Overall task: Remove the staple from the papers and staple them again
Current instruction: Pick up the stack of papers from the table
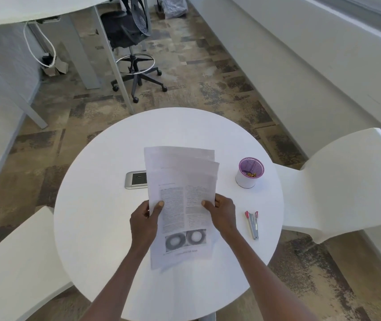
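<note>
Over the round white tabletop [106,205] both my hands, left [144,220] and right [223,213], pinch the fanned papers [180,205] by their sides, so I would tap the edges even before reaching for the stapler [252,224] lying near my right.

1. The papers [181,200] are a few white printed sheets, fanned so their far edges step apart. The top page shows two text columns and two ring-shaped grey pictures near its near end. They are held up over the middle of the round surface [106,228].
2. The stapler [252,224] is small and silver with red ends. It lies flat near the surface's right edge, apart from the papers.
</note>
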A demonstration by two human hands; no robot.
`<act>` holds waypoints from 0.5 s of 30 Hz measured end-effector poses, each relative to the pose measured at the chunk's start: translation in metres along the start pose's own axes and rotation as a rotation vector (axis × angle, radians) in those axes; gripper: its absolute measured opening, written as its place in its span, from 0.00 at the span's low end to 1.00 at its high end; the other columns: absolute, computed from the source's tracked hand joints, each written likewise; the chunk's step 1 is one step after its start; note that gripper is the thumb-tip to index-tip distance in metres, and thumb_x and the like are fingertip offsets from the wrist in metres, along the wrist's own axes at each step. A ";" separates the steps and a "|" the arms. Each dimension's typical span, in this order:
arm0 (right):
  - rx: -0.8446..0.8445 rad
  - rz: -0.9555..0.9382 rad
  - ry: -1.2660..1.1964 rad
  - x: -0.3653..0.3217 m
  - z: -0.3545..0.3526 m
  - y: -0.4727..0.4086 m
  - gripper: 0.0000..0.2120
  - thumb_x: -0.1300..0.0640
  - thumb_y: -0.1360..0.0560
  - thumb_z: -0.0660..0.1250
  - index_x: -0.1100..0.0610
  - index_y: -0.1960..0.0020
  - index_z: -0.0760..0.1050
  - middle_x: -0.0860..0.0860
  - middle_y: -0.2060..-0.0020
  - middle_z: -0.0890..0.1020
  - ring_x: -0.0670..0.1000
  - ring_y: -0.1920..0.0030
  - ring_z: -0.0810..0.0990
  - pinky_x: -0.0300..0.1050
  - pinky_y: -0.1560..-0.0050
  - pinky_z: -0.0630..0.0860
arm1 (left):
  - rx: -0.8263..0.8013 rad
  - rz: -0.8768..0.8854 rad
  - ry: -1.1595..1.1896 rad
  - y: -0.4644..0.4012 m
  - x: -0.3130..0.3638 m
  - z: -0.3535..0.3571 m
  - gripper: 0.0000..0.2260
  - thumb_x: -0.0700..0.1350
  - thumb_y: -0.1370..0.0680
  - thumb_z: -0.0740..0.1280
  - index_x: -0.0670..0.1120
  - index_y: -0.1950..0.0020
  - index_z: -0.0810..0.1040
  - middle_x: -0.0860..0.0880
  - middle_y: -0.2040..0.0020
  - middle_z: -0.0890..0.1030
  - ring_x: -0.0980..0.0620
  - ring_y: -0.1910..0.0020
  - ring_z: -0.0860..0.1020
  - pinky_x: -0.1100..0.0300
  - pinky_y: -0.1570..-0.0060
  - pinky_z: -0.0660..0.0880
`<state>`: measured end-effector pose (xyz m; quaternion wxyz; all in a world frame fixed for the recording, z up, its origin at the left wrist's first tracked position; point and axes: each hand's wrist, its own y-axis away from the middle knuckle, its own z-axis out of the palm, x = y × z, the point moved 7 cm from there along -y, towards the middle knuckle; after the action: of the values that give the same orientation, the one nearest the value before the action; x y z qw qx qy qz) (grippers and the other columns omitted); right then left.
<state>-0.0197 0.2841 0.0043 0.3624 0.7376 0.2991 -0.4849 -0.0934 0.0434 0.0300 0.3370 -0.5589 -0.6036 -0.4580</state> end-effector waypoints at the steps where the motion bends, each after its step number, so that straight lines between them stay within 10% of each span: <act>1: 0.032 -0.040 0.008 -0.013 -0.002 0.001 0.02 0.61 0.27 0.71 0.58 0.58 0.83 0.48 0.63 0.87 0.50 0.63 0.84 0.48 0.62 0.80 | 0.026 0.037 0.016 0.001 0.012 -0.001 0.13 0.51 0.21 0.69 0.41 0.58 0.79 0.46 0.64 0.82 0.54 0.66 0.75 0.59 0.64 0.71; 5: 0.108 -0.160 -0.089 -0.048 -0.009 0.008 0.06 0.62 0.26 0.71 0.58 0.63 0.80 0.50 0.66 0.85 0.48 0.67 0.80 0.43 0.64 0.74 | 0.151 0.130 0.111 0.008 0.046 -0.007 0.19 0.49 0.22 0.71 0.42 0.67 0.70 0.52 0.74 0.68 0.55 0.71 0.63 0.62 0.69 0.60; 15: 0.096 -0.119 -0.051 -0.031 -0.006 0.013 0.04 0.60 0.26 0.71 0.62 0.55 0.82 0.53 0.62 0.86 0.55 0.57 0.84 0.44 0.56 0.76 | 0.199 0.117 0.125 0.014 0.034 -0.008 0.14 0.45 0.21 0.69 0.44 0.65 0.74 0.54 0.72 0.71 0.53 0.69 0.64 0.57 0.66 0.62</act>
<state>-0.0170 0.2785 0.0380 0.3047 0.7226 0.3096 -0.5378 -0.0852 0.0475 0.0668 0.4538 -0.5275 -0.5901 -0.4093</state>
